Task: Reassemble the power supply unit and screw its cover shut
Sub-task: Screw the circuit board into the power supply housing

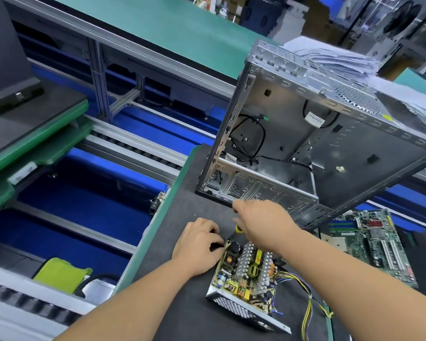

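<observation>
Honestly nothing here is readable. The white tag [314, 118] on a cable inside the empty computer case [305, 134] has print on it, but it's way too small and blurry to make out. Same with the yellow sticker [387, 116] on the case's far right edge. The motherboard [369, 242] on the right and the open power supply [246, 279] up close show no legible markings either.

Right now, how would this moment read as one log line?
power supply unit: cover off, board exposed | left hand: at its corner | right hand: over yellow-handled tool | computer case: behind
</observation>
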